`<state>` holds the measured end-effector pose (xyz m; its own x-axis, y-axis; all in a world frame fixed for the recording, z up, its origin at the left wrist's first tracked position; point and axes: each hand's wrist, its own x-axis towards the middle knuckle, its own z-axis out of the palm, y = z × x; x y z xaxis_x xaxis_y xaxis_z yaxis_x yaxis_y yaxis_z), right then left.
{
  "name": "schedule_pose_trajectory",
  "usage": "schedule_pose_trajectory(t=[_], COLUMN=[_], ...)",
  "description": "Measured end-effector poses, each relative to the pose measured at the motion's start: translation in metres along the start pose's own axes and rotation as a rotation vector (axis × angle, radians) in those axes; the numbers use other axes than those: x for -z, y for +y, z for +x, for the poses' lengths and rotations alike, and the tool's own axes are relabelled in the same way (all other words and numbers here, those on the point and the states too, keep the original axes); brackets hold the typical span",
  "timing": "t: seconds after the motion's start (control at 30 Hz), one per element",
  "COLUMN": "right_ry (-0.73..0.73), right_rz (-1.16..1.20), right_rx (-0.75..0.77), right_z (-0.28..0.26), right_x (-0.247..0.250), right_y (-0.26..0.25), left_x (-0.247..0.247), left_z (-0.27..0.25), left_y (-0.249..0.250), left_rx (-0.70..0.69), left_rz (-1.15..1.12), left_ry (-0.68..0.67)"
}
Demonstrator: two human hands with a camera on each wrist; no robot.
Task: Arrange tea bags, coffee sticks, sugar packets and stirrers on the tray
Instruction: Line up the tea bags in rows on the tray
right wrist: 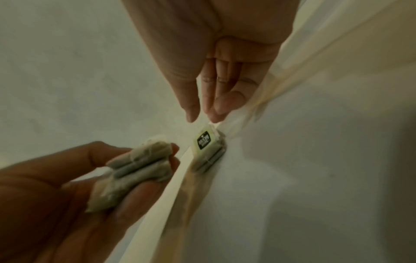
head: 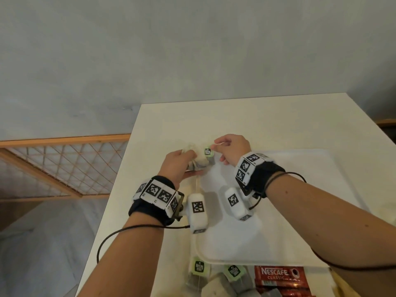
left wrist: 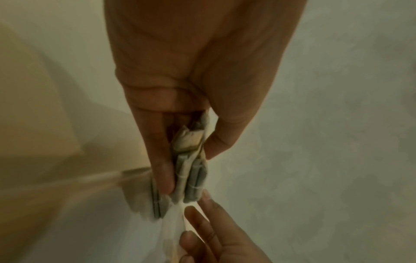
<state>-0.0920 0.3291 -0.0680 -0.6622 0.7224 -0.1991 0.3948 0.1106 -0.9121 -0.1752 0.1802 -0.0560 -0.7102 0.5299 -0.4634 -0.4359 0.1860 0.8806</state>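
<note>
1. Holding a small stack of tea bags [right wrist: 137, 170], the left hand [head: 179, 166] has its fingers and thumb curled tight around them, just past the far left corner of the tray [head: 278, 243].
2. One tea bag [right wrist: 208, 151] with a green tag lies at that far left corner, close by the rim. I cannot tell if it leans on the rim.
3. The right hand [head: 232, 151] is nearer to this bag. Its fingertips [right wrist: 191, 113] hang just above the tag, thumb and finger close together. It looks like they hold nothing, maybe a thin string, but I cannot tell.
4. The bag's long side runs along the tray's left rim, so I think the next bags should line up the same way beside it.
5. On the tray I see only that one bag.
6. More tea bags [head: 216, 281] and red coffee sticks [head: 280, 277] lie on the table [head: 246, 121], near the tray's front edge.
</note>
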Motion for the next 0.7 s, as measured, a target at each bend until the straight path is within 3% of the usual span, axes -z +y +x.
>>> schedule_pose_trajectory(t=[0.23, 0.33, 0.47, 0.6, 0.7], right_ry=[-0.176, -0.105, 0.070, 0.060, 0.057], right_rz=[0.079, 0.125, 0.105, -0.044, 0.026], right_rx=[0.048, 0.061, 0.089, 0.121, 0.110], right_z=[-0.037, -0.050, -0.059, -0.068, -0.075], right_x=[0.019, 0.028, 0.045, 0.051, 0.054], right_y=[0.008, 0.013, 0.016, 0.018, 0.017], left_x=[-0.021, -0.030, -0.041, -0.065, -0.074], left_z=[-0.020, -0.030, -0.040, -0.055, -0.059], left_y=[-0.012, -0.015, -0.020, -0.027, -0.027], left_rx=[-0.090, -0.120, -0.189, -0.236, -0.237], left_rz=[0.046, 0.096, 0.138, 0.247, 0.251], left_ry=[-0.093, -0.103, 0.023, 0.000, -0.004])
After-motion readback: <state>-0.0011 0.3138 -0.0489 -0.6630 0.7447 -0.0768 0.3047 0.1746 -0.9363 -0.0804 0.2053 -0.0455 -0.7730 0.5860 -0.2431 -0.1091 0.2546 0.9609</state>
